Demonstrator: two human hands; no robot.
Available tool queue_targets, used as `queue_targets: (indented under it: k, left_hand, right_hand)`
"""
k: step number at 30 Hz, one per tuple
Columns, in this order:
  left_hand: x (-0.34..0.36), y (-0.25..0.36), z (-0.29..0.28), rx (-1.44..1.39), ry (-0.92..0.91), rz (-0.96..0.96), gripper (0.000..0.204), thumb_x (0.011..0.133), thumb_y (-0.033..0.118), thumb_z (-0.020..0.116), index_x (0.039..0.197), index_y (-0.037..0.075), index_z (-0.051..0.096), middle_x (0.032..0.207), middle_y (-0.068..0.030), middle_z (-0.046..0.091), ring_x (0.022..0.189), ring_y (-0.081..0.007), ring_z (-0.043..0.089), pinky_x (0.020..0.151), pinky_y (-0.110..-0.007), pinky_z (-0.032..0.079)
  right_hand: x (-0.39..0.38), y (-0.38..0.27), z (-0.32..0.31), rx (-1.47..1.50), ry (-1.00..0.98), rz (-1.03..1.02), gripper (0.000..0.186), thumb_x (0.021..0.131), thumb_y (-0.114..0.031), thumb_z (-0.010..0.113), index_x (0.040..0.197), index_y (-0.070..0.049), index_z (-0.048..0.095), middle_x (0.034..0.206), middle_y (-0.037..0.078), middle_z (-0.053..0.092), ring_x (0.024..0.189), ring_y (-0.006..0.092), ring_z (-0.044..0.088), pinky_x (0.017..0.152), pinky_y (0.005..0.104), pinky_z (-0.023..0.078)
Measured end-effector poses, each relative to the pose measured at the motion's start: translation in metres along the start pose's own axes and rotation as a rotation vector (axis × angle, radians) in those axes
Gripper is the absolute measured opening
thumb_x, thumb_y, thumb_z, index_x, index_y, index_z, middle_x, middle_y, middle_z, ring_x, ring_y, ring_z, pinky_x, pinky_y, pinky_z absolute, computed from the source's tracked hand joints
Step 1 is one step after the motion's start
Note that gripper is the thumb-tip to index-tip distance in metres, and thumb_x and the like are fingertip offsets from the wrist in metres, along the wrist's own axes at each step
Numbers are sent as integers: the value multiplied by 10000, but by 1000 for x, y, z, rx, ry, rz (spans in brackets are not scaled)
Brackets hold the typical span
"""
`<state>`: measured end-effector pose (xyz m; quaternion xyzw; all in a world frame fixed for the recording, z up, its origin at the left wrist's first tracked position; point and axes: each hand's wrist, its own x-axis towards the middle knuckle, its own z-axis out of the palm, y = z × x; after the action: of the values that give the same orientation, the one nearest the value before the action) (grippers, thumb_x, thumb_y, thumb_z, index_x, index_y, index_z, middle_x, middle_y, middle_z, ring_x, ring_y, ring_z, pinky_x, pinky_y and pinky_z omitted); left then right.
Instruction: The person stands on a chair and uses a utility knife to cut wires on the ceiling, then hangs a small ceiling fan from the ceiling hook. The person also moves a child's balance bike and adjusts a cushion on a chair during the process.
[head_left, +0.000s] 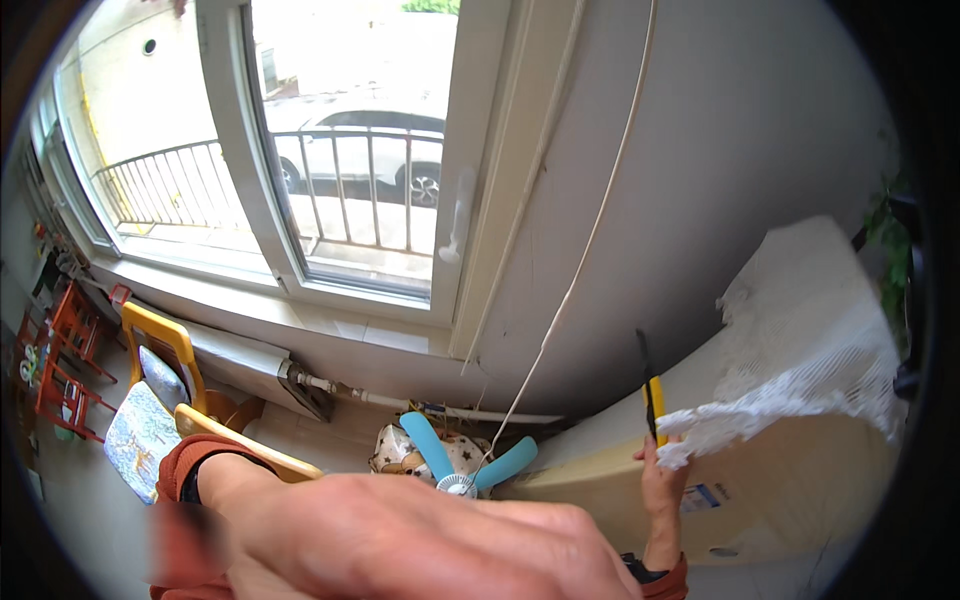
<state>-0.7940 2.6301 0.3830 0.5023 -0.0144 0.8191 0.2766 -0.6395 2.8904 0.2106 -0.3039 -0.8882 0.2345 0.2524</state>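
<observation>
My left hand is large in the foreground, its back toward the camera. Its fingertips are hidden, so I cannot tell whether they close on anything. Just past it is a small fan with light-blue blades and a white hub, partly covered by my left hand. A white cord runs up from the fan. At the right, my right hand is closed round a slim yellow-and-black tool that looks like a utility knife, its dark end pointing up. White lace cloth overlaps the view beside this hand.
A large beige box-like piece stands under the lace. The window is at the upper left, with a radiator below it. Yellow-framed chair, star-patterned bag and red chairs stand lower down. Green leaves show far right.
</observation>
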Motion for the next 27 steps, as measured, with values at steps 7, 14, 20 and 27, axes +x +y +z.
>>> queue_targets:
  k: [7,14,20,27]
  left_hand:
    - [52,65,61,187,-310,-235,127,890,102,540,908,33,645,963,-166,647,912,-269,591,812,-348,460]
    - [86,113,133,277,-570,-169,123,896,131,546,917,70,651,973,-104,668,972,-266,589,842,-349,433]
    - [68,128,147,725,123,-68,160,896,154,544,955,8,573,747,-133,604,624,-230,592,528,-384,494]
    - [70,83,-1,1202,296,-640,490,932,248,540,1357,59,386,1272,-120,516,1023,-191,581,811,-311,517]
  right_hand:
    - [5,4,4,449,-69,122,158,879,-28,530,1021,40,524,750,55,548,566,123,564,544,270,496]
    - [-5,-66,-32,690,-284,270,167,888,-132,591,812,16,579,649,39,572,510,95,549,472,245,461]
    - [-8,-146,-112,985,-505,108,213,931,-110,517,1101,19,522,680,50,545,521,87,520,530,231,477]
    - [14,-200,-184,1209,-320,-220,248,950,-147,490,1141,10,480,680,65,536,485,95,512,507,246,487]
